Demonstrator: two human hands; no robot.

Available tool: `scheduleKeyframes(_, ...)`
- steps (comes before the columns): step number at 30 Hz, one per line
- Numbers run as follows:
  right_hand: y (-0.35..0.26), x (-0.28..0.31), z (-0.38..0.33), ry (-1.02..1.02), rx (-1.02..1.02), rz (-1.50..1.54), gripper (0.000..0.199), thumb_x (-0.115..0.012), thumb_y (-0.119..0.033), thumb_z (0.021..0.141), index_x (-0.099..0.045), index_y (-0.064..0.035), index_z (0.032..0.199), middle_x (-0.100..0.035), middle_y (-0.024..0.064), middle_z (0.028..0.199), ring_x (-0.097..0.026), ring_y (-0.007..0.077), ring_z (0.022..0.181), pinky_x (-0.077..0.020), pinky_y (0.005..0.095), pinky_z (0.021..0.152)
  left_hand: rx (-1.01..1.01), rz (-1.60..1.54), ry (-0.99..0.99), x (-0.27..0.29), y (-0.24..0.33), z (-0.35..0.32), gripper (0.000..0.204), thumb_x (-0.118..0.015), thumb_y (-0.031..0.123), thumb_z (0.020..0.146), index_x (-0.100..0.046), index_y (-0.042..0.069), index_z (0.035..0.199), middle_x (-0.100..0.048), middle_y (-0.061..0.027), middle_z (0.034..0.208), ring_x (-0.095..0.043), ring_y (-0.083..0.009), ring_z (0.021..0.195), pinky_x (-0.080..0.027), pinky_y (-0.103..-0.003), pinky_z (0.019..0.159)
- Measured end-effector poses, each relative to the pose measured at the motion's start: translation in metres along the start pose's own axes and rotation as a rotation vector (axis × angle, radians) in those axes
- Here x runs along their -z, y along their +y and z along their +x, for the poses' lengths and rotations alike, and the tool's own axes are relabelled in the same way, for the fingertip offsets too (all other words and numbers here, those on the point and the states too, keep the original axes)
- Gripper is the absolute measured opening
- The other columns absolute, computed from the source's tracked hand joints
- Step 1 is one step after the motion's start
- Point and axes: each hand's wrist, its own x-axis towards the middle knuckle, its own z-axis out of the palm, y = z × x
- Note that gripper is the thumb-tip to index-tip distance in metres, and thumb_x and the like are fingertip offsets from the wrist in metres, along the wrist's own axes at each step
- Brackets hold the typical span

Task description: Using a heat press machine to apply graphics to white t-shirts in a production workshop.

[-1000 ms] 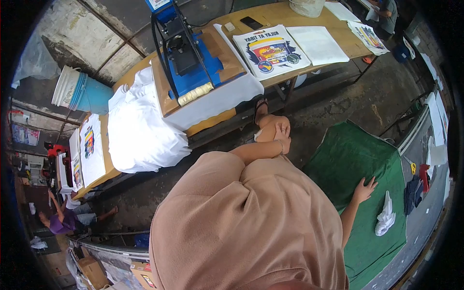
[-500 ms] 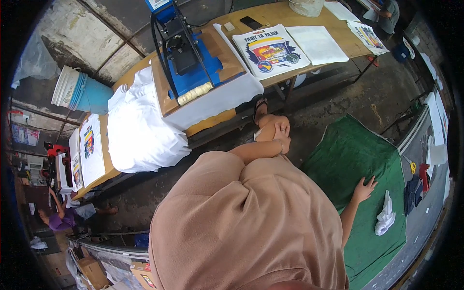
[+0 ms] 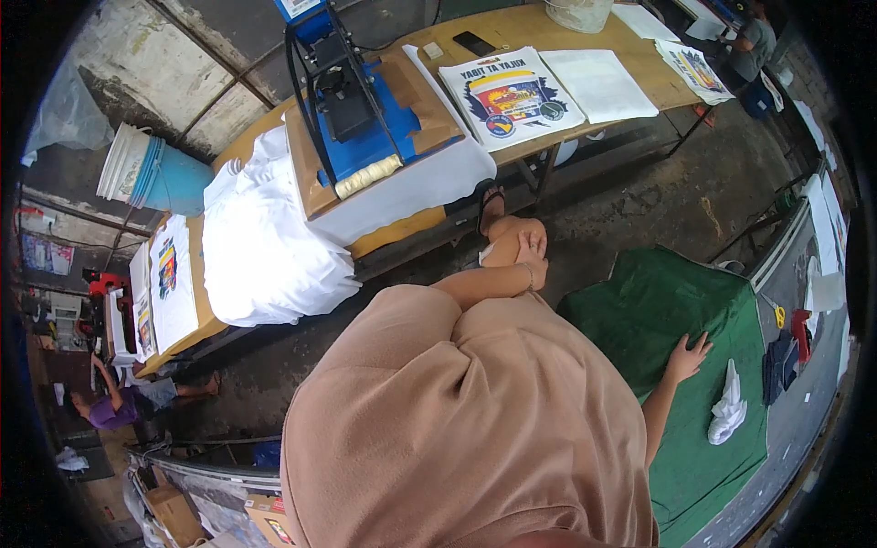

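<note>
My left hand (image 3: pixel 533 260) rests on my bare knee (image 3: pixel 513 239), its fingers laid over the skin. On a dark green cloth (image 3: pixel 681 315) to my right lies my right hand (image 3: pixel 690 356), fingers apart and palm down. The cloth covers part of a grey tabletop (image 3: pixel 808 406), and its far end hangs in folds past the edge. A crumpled white cloth (image 3: pixel 728 411) is on the green one, to the right of my right hand. Neither hand holds anything. My brown top (image 3: pixel 466 420) fills the lower middle.
A blue heat press (image 3: pixel 352 119) stands on the wooden table (image 3: pixel 425 219), between piled white fabric (image 3: pixel 274 247) and printed sheets (image 3: pixel 516 99). Yellow-handled scissors (image 3: pixel 778 315) and a red tool (image 3: pixel 801 327) lie at right. Other people (image 3: pixel 119 411) are at far left and far right.
The far end of the green cloth has sunk and spread toward my lap. Both my hands stay where they were. The person at far right has shifted slightly.
</note>
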Motion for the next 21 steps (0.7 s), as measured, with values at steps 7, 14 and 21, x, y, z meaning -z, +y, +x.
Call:
scheduleKeyframes(7,-0.0005,0.0,0.0,0.01,0.004,-0.001,0.057,-0.051,-0.042,0.085,-0.033,-0.0276,0.137,-0.025,0.0074,0.146,-0.029,0.0327,0.13,-0.0248,0.0572,0.101,-0.004,0.003,-0.024,0.0032,-0.0004,-0.0021,0.051,-0.048,0.035,0.082,-0.046,0.016,0.13,-0.009,-0.0196,0.148,-0.006,-0.0444,0.134,-0.005,-0.069,0.097)
scheduleKeyframes(14,0.0015,-0.001,0.0001,0.018,0.015,-0.001,0.057,-0.051,-0.042,0.085,-0.034,-0.0271,0.137,-0.026,0.0079,0.145,-0.03,0.0332,0.13,-0.0254,0.0575,0.1,0.006,0.009,-0.016,0.0036,-0.0002,-0.0024,0.054,-0.05,0.035,0.082,-0.044,0.018,0.132,-0.009,-0.0188,0.148,-0.008,-0.0443,0.134,-0.005,-0.07,0.097)
scheduleKeyframes(21,0.0019,-0.0019,0.0003,0.018,0.018,-0.011,0.057,-0.051,-0.042,0.085,-0.033,-0.0277,0.137,-0.025,0.0078,0.145,-0.03,0.036,0.129,-0.0259,0.0573,0.1,-0.013,0.015,-0.064,0.0046,-0.0008,-0.0011,0.057,-0.05,0.034,0.082,-0.04,0.017,0.135,-0.006,-0.0197,0.148,-0.008,-0.0451,0.134,-0.006,-0.071,0.097)
